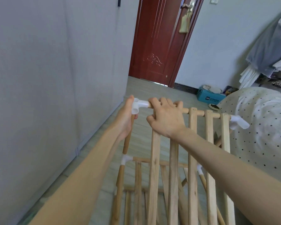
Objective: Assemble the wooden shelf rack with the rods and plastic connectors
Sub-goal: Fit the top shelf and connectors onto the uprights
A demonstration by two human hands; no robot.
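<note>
Both hands grip: left hand (126, 118) wraps the upright rod (127, 140) at the corner connector (139, 106), right hand (166, 116) the top rod (185, 110).

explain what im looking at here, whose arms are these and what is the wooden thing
This is one picture from a camera worn on a person's head, looking forward and down, so the two bare arms are that person's own. No machine is involved.

The wooden thing is a shelf rack being put together: flat slats threaded on round rods, joined at the corners by white plastic connectors.

The left hand grips the upright rod just under the top left connector. The right hand curls over the top rod beside that connector, apparently seating the joint.

The rack stands on a pale floor, with a red door behind and a dotted cover at right.
</note>
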